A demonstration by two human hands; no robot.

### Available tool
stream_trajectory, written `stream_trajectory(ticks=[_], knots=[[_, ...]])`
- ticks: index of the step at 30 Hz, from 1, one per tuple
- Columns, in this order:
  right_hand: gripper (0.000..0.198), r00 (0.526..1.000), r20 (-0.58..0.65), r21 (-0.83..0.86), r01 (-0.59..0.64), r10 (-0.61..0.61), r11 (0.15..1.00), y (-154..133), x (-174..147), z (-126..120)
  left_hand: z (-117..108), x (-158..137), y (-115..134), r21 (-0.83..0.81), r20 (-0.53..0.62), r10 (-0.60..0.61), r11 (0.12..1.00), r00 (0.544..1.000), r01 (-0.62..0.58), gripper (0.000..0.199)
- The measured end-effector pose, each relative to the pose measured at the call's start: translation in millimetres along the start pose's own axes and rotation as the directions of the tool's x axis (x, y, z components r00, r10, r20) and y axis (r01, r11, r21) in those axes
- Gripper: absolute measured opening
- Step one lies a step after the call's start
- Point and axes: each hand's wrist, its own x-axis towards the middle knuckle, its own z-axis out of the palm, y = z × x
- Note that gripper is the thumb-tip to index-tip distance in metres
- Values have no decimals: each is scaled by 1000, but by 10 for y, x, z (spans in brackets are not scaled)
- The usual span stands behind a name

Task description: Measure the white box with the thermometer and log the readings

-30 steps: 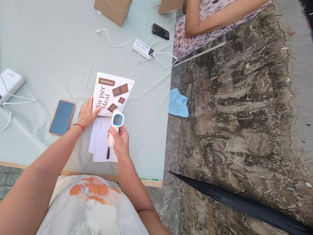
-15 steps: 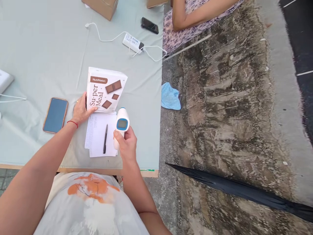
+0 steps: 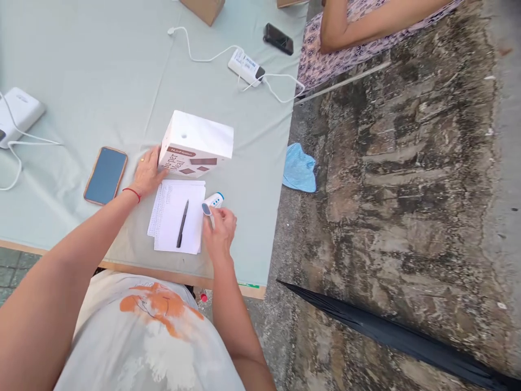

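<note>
My left hand (image 3: pixel 148 171) is at the lower left corner of a white carton (image 3: pixel 199 136) with brown lettering and chocolate pictures; its thumb is on the front, the other fingers along the side. The carton stands upright on the table, its top facing me. My right hand (image 3: pixel 221 228) has its fingers closed at a white and blue infrared thermometer (image 3: pixel 214 202), which is low at the table, right of the papers. Its handle is mostly hidden by the hand. Between my arms lie handwritten sheets of paper (image 3: pixel 169 239) with a black pen (image 3: pixel 183 224) on top.
A smartphone (image 3: pixel 106 175) lies left of my left hand. White power banks (image 3: pixel 246 66) with cables, a black device (image 3: pixel 278 39) and a cardboard box (image 3: pixel 205 8) are on the table (image 3: pixel 101 81). Another person's arm (image 3: pixel 366 35) is beyond the right edge. A blue cloth (image 3: pixel 299 168) hangs there.
The carton has tipped from leaning back to upright, with my left hand still at it. My right hand has lowered the thermometer and turned it over onto its side. The view has shifted left.
</note>
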Motion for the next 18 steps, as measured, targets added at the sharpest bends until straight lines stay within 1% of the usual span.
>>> stream_trajectory(ticks=[1,3,6,9,11,12,13,14,15,16,17,18], knots=[[32,995,50,39,82,-84,996,-64,2,32,3,-61,6,30,-1,-30,999,1000,30,81],[38,962,177,84,197,-209,977,-152,27,117,4,-249,30,77,-13,-76,994,997,77,82],[44,890,319,53,325,-325,944,-163,123,207,-22,-639,100,62,-17,-20,998,1000,21,65],[37,818,391,32,445,-422,895,-95,258,162,-68,-982,185,88,45,56,994,997,-60,44],[30,785,412,59,483,-462,874,-57,334,74,-86,-1106,232,135,81,79,987,994,-89,34],[26,787,404,88,474,-466,876,-52,359,25,-89,-1134,250,159,93,81,983,992,-95,32],[22,808,377,128,439,-453,889,-61,373,-18,-88,-1146,266,180,101,82,979,992,-99,31],[18,848,332,178,375,-414,910,-87,374,-52,-84,-1144,278,198,108,85,975,991,-105,30],[14,903,266,239,278,-338,930,-132,363,-72,-79,-1136,289,212,114,90,971,989,-113,30],[13,955,194,318,156,-225,935,-196,339,-73,-75,-1126,297,223,120,97,967,988,-122,31],[13,987,135,412,24,-87,911,-278,307,-56,-71,-1117,305,231,126,103,964,987,-130,31],[14,993,95,514,-106,67,851,-372,269,-19,-69,-1110,311,238,130,105,962,986,-133,31]])
